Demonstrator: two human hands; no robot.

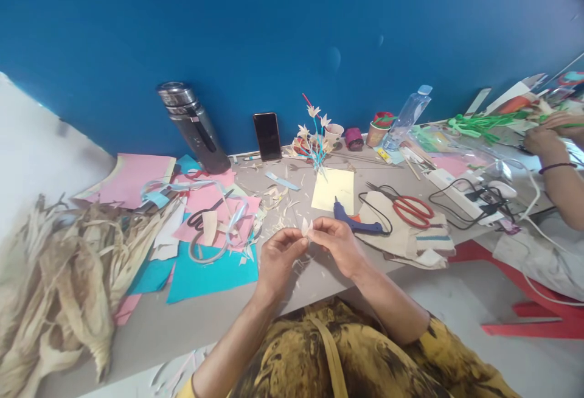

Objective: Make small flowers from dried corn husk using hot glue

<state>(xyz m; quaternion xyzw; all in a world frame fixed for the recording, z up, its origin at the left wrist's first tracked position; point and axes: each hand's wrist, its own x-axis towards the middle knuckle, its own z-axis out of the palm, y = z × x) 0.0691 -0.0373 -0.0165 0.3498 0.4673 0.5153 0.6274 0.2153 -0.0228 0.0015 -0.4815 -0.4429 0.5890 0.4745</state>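
1. Pinching a small pale husk petal piece between them, the left hand and right hand meet fingertip to fingertip; both are closed narrow on it, above the near edge of the grey table. Landmark for all entries: the blue hot-glue gun.
2. Husk petal piece: just left of the glue gun, held clear of the tabletop.
3. Pale yellow paper square: directly behind the glue gun, touching its nozzle end.
4. Red-handled scissors: just right of the glue gun, lying on folded cream cloth.
5. Bunch of small husk flowers on blue stems: behind the glue gun, beyond the yellow square.
6. Black phone: behind and left of the glue gun, propped against the blue wall.
7. Dark steel flask: further left than the phone.
8. Pink and turquoise paper sheets: left of the glue gun, with black-handled scissors on them.
9. Heap of dried corn husks: far left of the glue gun.
10. Another person's hand: far right of the glue gun, by green stems.
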